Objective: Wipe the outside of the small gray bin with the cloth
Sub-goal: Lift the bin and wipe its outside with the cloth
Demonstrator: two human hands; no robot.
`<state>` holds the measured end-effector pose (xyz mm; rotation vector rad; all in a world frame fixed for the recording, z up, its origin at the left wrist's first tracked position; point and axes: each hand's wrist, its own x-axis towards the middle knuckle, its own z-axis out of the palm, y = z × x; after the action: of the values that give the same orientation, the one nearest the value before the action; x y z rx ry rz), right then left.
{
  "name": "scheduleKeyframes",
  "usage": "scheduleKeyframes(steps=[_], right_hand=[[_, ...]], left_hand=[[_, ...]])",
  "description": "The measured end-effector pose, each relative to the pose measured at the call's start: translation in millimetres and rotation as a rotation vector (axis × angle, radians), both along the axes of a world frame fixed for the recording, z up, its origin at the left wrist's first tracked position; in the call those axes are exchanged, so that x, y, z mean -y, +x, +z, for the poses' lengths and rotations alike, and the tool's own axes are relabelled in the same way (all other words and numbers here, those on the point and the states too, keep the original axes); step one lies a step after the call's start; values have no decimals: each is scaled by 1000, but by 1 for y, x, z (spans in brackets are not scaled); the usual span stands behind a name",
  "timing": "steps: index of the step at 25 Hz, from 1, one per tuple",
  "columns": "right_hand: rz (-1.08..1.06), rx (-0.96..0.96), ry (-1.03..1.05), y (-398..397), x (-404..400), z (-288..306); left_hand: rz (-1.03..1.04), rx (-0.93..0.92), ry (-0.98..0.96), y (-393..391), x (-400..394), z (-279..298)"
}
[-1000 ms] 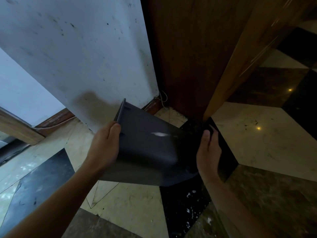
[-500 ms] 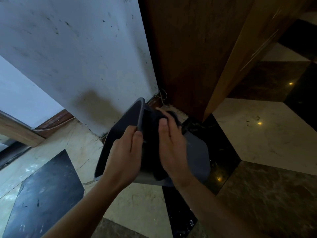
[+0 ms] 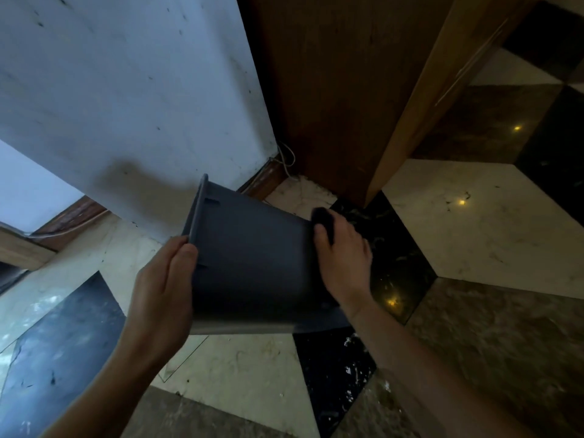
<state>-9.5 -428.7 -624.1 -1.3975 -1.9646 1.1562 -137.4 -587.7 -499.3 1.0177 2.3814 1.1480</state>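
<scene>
The left hand comes up from the lower left and grips the small gray bin at its rim end, thumb lying along the near side wall just under the lip, the rest of the fingers hidden behind the rim. The bin is held off the floor, tipped on its side between the two hands, its flanged rim pointing up and to the left past the left thumb and its narrower base end pointing right. Two short moulded slots show on the side wall right beside the left thumb and further up under the rim.

To the right of the left hand, across the whole bare side wall of the bin, the right hand is pressed against the base end, fingers curled over a dark cloth. Only a small dark bunch of the cloth shows, poking out above the right hand's fingertips and touching the bin's far corner; the rest is covered by the hand.

Behind the left hand stands a scuffed white wall with a wooden skirting at its foot. Beyond the right hand rises a brown wooden panel, with a thin pale cable at its base. Beneath both hands lies a polished marble floor of pale, black and brown tiles.
</scene>
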Motion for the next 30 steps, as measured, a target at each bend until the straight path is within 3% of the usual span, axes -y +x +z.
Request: scheduleKeyframes(steps=[3, 7, 13, 16, 21, 30], right_hand=[[-104, -52, -149, 25, -23, -24], [-164, -197, -173, 28, -10, -6], [183, -556, 94, -29, 58, 87], [232, -300, 200, -34, 60, 73], [91, -25, 98, -3, 31, 16], [-258, 33, -290, 44, -16, -34]], left_hand=[[-43, -23, 10, 8, -10, 2], [-69, -38, 30, 20, -14, 3], [-135, -19, 60, 40, -25, 2], [-56, -42, 17, 24, -19, 1], [48, -40, -63, -18, 2, 1], [-72, -111, -135, -15, -5, 5]])
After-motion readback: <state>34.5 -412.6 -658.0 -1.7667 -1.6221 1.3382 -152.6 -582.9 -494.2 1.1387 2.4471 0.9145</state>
